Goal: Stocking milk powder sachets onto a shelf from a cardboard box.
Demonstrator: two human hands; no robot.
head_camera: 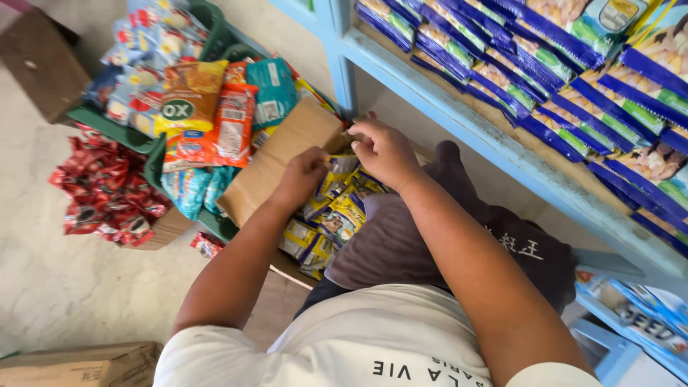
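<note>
two bare hands work near the middle of the frame, but the biggest thing in view is the pale blue painted wooden shelf unit (502, 147), running from top centre down to the lower right edge. along its upper board, across the upper right of the frame, stands a slanting row of blue and green glossy snack packets (573, 79). at upper left, dark green plastic baskets (115, 129) are heaped with mixed foil snack bags in orange, red and teal (215, 115), and below them, at mid left, a pile of red shiny sachets (107, 193) lies on the pale floor. a dark grey cloth bag (423, 229) rests on the person's lap, right of centre. leaning from the baskets toward the middle is a brown cardboard box flap (276, 158). just below that flap, in the centre, sits a cluster of small yellow and blue sachets (333, 218), spilling down toward the lap between the cardboard and the grey bag. the left hand (301, 179) is curled down into the top of the sachets, fingers closed on them. the right hand (383, 150), just above and right of it, pinches the top edge of a sachet from the same cluster against the cardboard.
</note>
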